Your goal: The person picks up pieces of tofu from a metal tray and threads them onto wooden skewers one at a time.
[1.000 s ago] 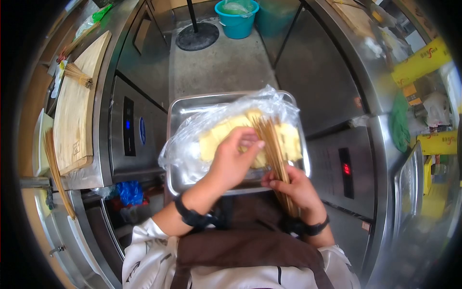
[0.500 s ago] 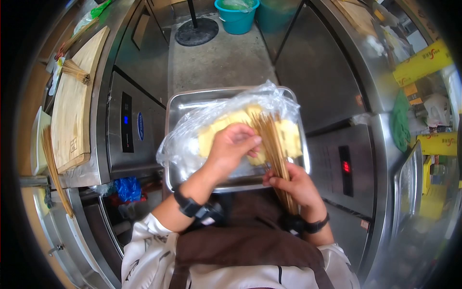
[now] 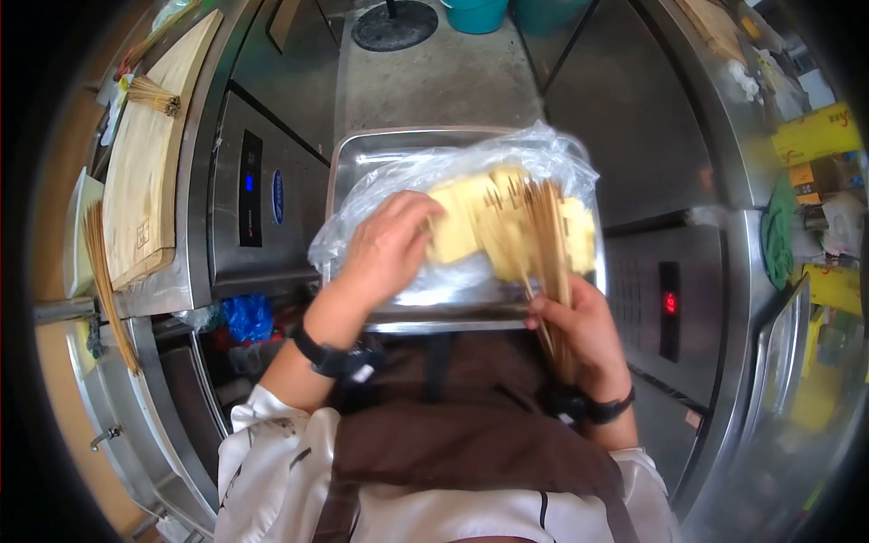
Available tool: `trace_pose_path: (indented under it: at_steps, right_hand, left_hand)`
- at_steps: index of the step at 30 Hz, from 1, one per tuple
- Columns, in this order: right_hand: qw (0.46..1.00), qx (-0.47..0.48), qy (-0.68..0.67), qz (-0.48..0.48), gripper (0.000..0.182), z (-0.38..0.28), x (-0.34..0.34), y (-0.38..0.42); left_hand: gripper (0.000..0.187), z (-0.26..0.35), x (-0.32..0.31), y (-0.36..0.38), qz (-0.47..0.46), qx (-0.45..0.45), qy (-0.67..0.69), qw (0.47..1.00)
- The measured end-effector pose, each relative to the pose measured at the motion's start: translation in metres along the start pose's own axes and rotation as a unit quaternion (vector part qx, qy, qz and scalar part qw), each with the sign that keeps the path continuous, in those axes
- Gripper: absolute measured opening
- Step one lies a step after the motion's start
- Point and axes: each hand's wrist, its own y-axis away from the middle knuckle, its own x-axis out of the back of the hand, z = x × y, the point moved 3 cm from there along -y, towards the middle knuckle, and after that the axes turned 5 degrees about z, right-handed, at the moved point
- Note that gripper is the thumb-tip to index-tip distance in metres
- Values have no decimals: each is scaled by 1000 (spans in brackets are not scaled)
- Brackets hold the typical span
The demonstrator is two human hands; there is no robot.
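Observation:
A bundle of thin bamboo skewers (image 3: 548, 235) is in my right hand (image 3: 584, 330), whose fingers are wrapped round its lower part. The skewers point up and away, over pale yellow food pieces (image 3: 457, 217), whose kind I cannot make out. Clear plastic bag film (image 3: 362, 213) lies around and under the pieces in a metal tray (image 3: 389, 323). My left hand (image 3: 385, 244) is at the left edge of the yellow pieces, its fingers curled and pinched together; what they hold is hidden and slightly blurred.
To the left, a wooden board (image 3: 149, 190) bears a small skewer bundle (image 3: 154, 94); more long skewers (image 3: 107, 281) lie nearer me. Steel cabinets (image 3: 634, 118) flank the tray. A round black base (image 3: 396, 25) and a teal bucket (image 3: 477, 14) stand on the floor ahead.
My left hand has moved left, away from the skewer tips to the left edge of the yellow pieces. The right hand still grips the skewers. The view has tilted downward slightly.

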Motion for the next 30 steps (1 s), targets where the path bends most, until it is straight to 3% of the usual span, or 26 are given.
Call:
trace_pose_path:
  at_steps: [2,6,18,21,30]
  right_hand:
    - [1000,2,-2,-4,13,0,0,-1]
    - [1000,1,13,-4,16,-1,-1,-2]
    - [1000,-8,18,-8,18,-1,2,-3]
    - [1000,-7,16,-12,17,-2,2,-3]
    - [1000,-4,23,-17,19,-4,1,-2]
  left_hand:
    - [35,0,8,1,-25,-97,-129,987]
    - [30,-3,4,1,-50,-151,-102,982]
    - [30,-5,-2,-13,-108,-196,-72,972]
    - [33,11,0,-17,-80,-234,-76,966]
    - [29,8,-6,-31,-125,-315,-119,933]
